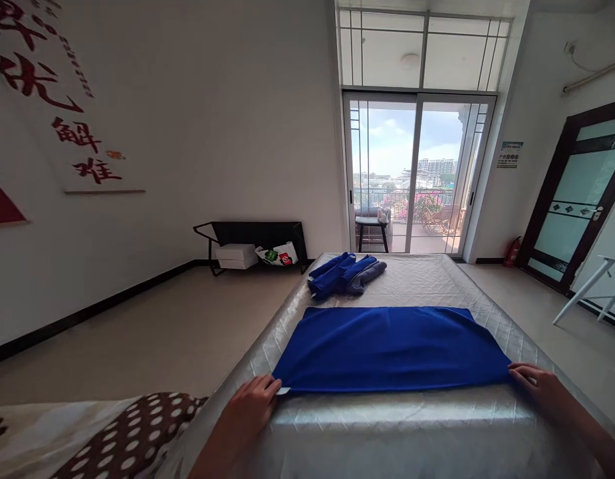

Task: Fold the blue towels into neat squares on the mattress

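A blue cloth (391,349) lies spread out, wide from side to side, on a table with a shiny silvery quilted cover (401,426). At its near left corner, beside a small white tag (283,391), my left hand (253,399) pinches the fabric. The near right corner is gripped between the fingers of my right hand (536,386). Slight creases run across the cloth, and its near edge is fairly straight between both hands. Beyond it sits a heap of crumpled blue cloths (334,274) with a greyish one (369,276) on its right side.
A brown polka-dot blanket (132,432) is at the lower left. Against the wall stands a black bench (260,234) with a white box (236,255). A white stool (594,286) stands at the right, and glass sliding doors (417,173) are behind the table.
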Tool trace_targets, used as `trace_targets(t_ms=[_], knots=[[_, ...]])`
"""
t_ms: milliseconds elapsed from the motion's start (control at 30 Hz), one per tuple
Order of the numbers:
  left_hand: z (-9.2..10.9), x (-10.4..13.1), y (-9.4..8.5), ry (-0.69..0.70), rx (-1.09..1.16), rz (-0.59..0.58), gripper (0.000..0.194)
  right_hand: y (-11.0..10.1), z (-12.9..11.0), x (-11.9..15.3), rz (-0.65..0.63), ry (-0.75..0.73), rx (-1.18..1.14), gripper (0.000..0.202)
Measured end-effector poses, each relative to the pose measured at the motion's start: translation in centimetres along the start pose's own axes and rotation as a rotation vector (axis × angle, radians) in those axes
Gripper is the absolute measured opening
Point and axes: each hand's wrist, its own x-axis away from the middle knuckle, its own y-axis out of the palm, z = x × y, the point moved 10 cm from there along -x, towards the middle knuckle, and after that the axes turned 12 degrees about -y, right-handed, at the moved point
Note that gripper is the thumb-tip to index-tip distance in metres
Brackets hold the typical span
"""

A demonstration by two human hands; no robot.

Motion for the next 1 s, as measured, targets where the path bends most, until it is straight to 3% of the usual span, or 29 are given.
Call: trace_targets(t_ms=[133, 233, 333, 400, 533, 600, 700, 800, 867, 1000], knots=[[-0.5, 1.3, -0.3, 0.011, 0.003, -0.028, 0.033, 0.1, 0.1, 0.6, -0.057, -0.031, 0.056, 0.06], [-1.2, 0.9, -0.4, -0.009, 0.037, -0.047, 0.034, 0.1, 0.1, 0.2, -0.094, -0.065, 0.136, 0.055], [-0.2, -1.7, -1.6, -0.01, 0.097, -0.036, 0.04, 0.5, -2.0, -2.2, -0.056, -0.117, 0.206, 0.056], [2.0, -4.7, -2.6, 0.02, 0.153, -0.03, 0.042, 1.6, -5.6, -4.9, -0.019, -0.201, 0.22, 0.052], [7.6, -12.0, -2.7, 0.088, 0.201, -0.05, 0.045, 7.1, -15.5, -11.6, -0.068, -0.367, 0.163, 0.038], [9.4, -15.0, -1.0, 0.084, 0.186, -0.074, 0.048, 10.8, -19.7, -14.7, -0.126, -0.401, 0.14, 0.04], [9.8, -17.7, 2.7, 0.046, 0.146, -0.108, 0.056, 16.6, -24.0, -18.4, -0.229, -0.425, 0.129, 0.048], [8.7, -18.7, 5.8, 0.027, 0.11, -0.143, 0.061, 21.3, -25.4, -20.7, -0.303, -0.389, 0.112, 0.054], [7.7, -19.0, 6.9, 0.027, 0.102, -0.158, 0.061, 23.6, -25.4, -21.5, -0.338, -0.349, 0.103, 0.057], [6.2, -19.4, 7.2, -0.005, 0.107, -0.179, 0.06, 25.4, -24.6, -21.9, -0.348, -0.3, 0.09, 0.059]])
